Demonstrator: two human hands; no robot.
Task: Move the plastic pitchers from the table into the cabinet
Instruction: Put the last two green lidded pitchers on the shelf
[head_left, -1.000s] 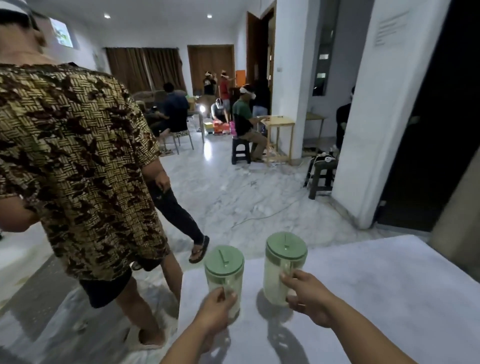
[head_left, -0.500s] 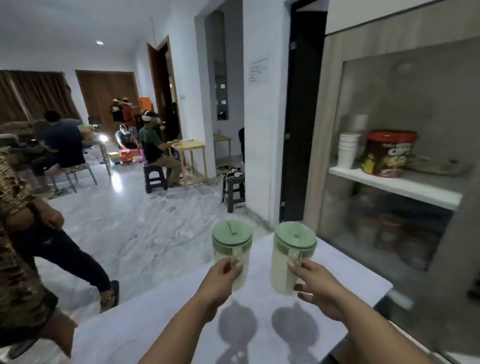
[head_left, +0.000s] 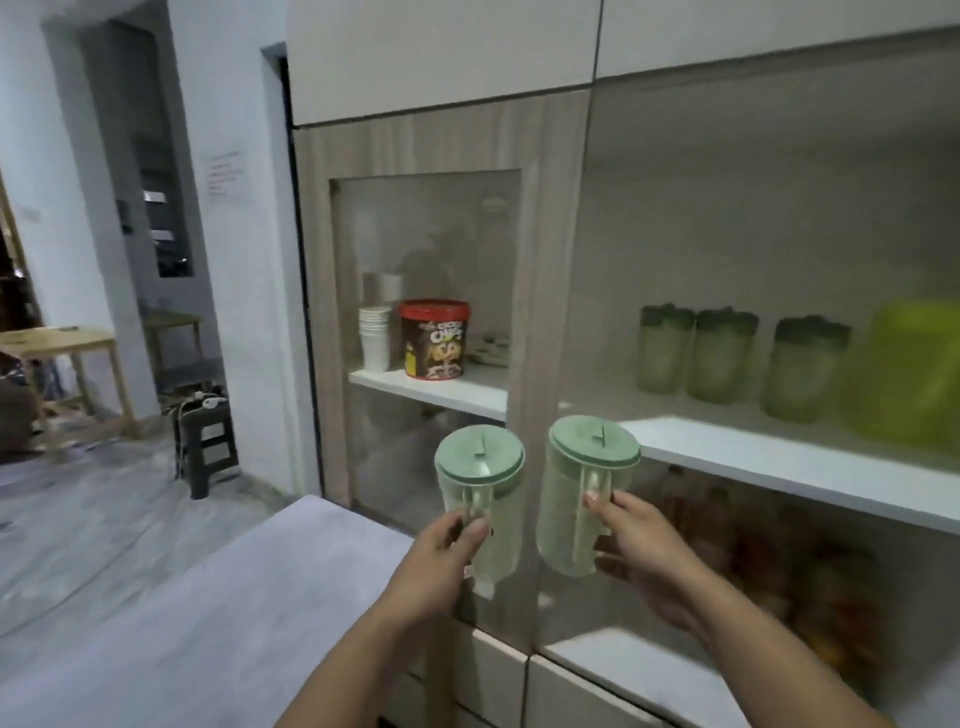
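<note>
I hold two clear plastic pitchers with pale green lids in the air in front of the cabinet (head_left: 550, 270). My left hand (head_left: 441, 551) grips the handle of the left pitcher (head_left: 480, 499). The right pitcher (head_left: 582, 499) hangs by its handle from my right hand (head_left: 639, 540). Both are upright, side by side, off the table (head_left: 218, 613). Three more green-lidded pitchers (head_left: 719, 364) stand on the white shelf (head_left: 779, 457) in the cabinet's right section.
A yellow-green container (head_left: 909, 374) sits to the right of the shelved pitchers. Behind the left glass door are a stack of white cups (head_left: 375, 338) and a red-lidded tub (head_left: 435, 339). A dark stool (head_left: 205, 441) and a wooden table (head_left: 62, 358) stand at the left.
My view has swung right, from the room with people to the cabinet. Both pitchers have risen off the table in my hands and moved toward the cabinet shelf.
</note>
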